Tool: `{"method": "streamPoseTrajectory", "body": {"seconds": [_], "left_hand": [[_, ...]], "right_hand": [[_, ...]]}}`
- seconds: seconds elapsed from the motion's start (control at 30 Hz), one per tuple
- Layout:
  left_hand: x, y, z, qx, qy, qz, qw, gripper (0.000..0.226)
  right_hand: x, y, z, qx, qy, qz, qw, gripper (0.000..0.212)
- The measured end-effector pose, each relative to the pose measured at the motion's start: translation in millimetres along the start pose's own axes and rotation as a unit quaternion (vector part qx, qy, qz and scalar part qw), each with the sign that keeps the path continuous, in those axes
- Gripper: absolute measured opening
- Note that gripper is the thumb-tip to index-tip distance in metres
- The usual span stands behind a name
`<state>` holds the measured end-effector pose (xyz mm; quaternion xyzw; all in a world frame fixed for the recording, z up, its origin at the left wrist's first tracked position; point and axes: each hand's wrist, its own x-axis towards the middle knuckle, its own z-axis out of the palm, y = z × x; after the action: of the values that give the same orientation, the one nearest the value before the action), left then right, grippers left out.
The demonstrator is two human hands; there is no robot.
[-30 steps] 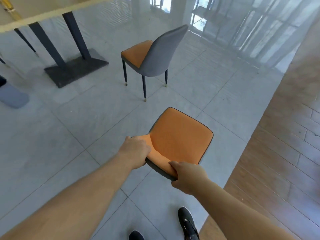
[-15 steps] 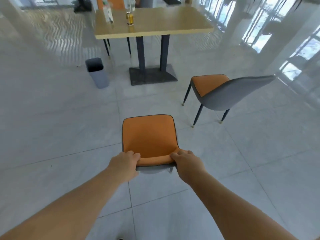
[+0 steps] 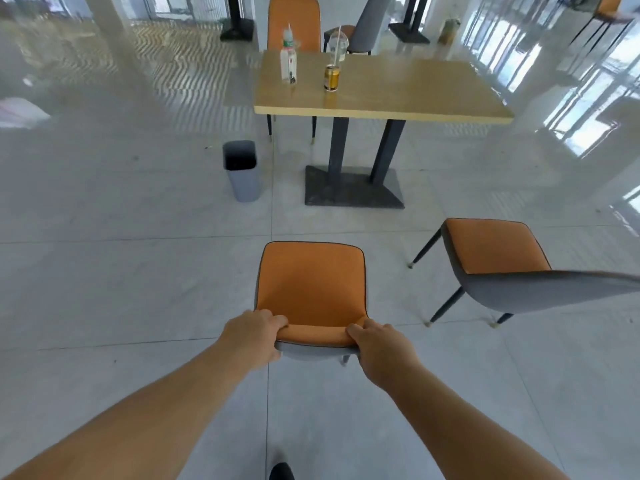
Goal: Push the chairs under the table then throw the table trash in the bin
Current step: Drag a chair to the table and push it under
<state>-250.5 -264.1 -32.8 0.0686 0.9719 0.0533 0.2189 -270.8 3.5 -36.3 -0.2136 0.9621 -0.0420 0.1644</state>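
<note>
An orange-seated chair (image 3: pixel 311 282) with a grey back stands right in front of me, facing the wooden table (image 3: pixel 398 88). My left hand (image 3: pixel 251 332) and my right hand (image 3: pixel 379 348) both grip the top of its backrest. A second orange and grey chair (image 3: pixel 495 247) stands to the right, away from the table. On the table stand a plastic bottle (image 3: pixel 288 64), a gold can (image 3: pixel 331 77) and a clear lidded cup (image 3: pixel 337 46) with a straw. A grey bin (image 3: pixel 241 171) stands on the floor left of the table base.
Two more chairs (image 3: pixel 293 22) stand at the table's far side. The table rests on a dark flat base (image 3: pixel 353 187) with two posts. Glossy tiled floor lies all around, with pillars and other table bases at the back.
The view has swung round to face the table squarely, and the chair in my hands now points at it. Table and bin appear closer. Both hands kept their grip on the backrest.
</note>
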Motion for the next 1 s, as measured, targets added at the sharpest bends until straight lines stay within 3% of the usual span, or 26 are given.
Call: {"method": "streamPoseTrajectory", "body": {"seconds": [0.67,1.0], "left_hand": [[379.8,-69.9,-186.4,-0.027,-0.001,-0.060,0.998,0.049],[520.8,-88.1,-245.8,-0.015,0.014,-0.076,0.997,0.047]], "right_hand": [[385.9,152.8,-149.1,-0.033,-0.005,-0.047,0.998,0.021],[527.3,212.0,-203.4,-0.023,-0.015,-0.037,0.999,0.019]]}}
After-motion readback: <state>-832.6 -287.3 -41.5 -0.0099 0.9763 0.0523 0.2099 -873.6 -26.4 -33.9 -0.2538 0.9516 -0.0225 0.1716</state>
